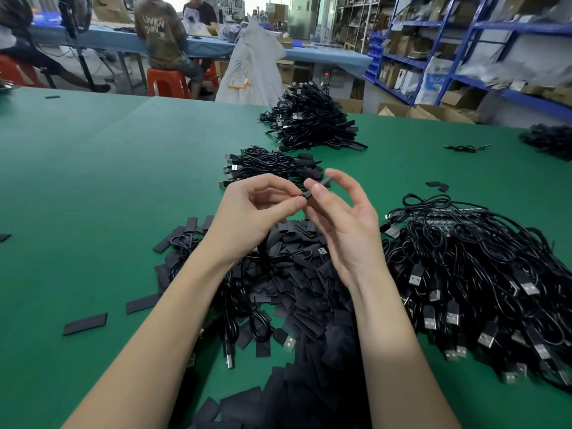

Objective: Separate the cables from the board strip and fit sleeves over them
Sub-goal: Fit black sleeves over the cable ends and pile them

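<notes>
While both hands meet above the table, we read the scene so:

Step in hand: we judge this to be the sleeving step, a flat black sleeve (318, 186) being fitted over a cable end.
Left hand: our left hand (247, 215) has its fingers curled, the fingertips pinching at the sleeve's near end; whether a cable end sits between them we cannot tell, as the fingers hide it.
Right hand: our right hand (343, 221) pinches the sleeve between thumb and forefinger, the other fingers spread loose.
Where the sleeve is: raised off the green table (93, 181), above the heap of loose sleeves (309, 292).
Cables still on the board strip: the tangle (476, 267) to the right, USB plugs showing.
Finished cables: we take the small bundle (269, 165) and the larger pile (309, 119) beyond to be these.
Next move: in our judgement, hold the sleeve mouth open and steady while the cable end is slid in straight.
</notes>
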A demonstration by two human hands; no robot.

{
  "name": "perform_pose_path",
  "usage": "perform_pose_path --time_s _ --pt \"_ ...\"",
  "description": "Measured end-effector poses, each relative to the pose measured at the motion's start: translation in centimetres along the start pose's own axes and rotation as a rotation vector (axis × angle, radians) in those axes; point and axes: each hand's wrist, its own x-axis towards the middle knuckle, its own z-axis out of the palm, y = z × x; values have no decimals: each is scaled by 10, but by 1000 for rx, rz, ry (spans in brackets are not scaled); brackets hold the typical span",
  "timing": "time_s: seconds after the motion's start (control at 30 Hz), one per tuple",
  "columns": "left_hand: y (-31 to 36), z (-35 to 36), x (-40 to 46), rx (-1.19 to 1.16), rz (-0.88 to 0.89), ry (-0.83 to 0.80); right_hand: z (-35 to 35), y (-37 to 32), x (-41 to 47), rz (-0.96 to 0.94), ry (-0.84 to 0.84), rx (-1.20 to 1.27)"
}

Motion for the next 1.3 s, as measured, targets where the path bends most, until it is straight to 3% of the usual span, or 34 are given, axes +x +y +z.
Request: perform_pose_path --time_s 0.17,1.07,1.3 --pt "0 1 0 -46 -13 6 7 3 -2 -95 52 38" --pt "-7 3 2 -69 -37 58 12 12 -1 -139 114 26" --pt "-16 11 1 114 -111 25 10 13 0 -142 164 8"
